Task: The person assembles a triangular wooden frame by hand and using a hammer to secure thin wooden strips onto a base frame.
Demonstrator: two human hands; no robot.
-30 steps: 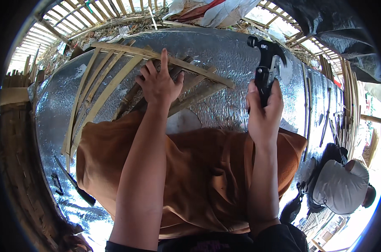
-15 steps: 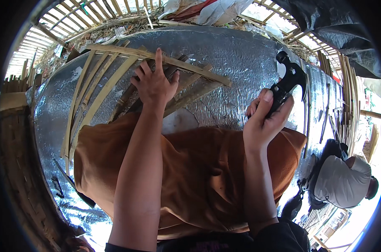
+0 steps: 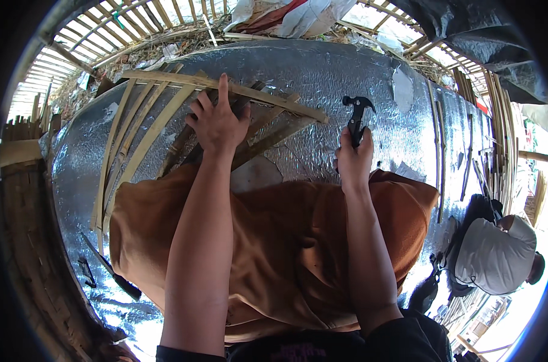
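My left hand [image 3: 218, 123] rests with its fingers spread on a fan of bamboo strips. Its index finger stretches over a crosswise bamboo strip [image 3: 286, 104] that lies across the tops of several long slats [image 3: 155, 130]. Darker slats [image 3: 272, 142] run beneath and to the right of that hand. My right hand [image 3: 355, 158] grips the handle of a black claw hammer [image 3: 359, 107], whose head points away from me above the silver foil sheet. The hammer is apart from the bamboo, to its right. Part of the handle is hidden inside my fist.
Silver foil sheeting [image 3: 322, 66] covers the surface around me. Brown cloth [image 3: 280, 241] drapes my legs. A dark-handled tool, apparently a knife [image 3: 128, 286], lies at left. Loose strips [image 3: 439, 157] lie at right, near another person [image 3: 497, 256] in grey. Bamboo fencing [image 3: 99, 30] stands behind.
My right hand has carried the hammer leftward and farther from the camera, and the hammer has turned more upright in view. My left hand keeps its place on the strips.
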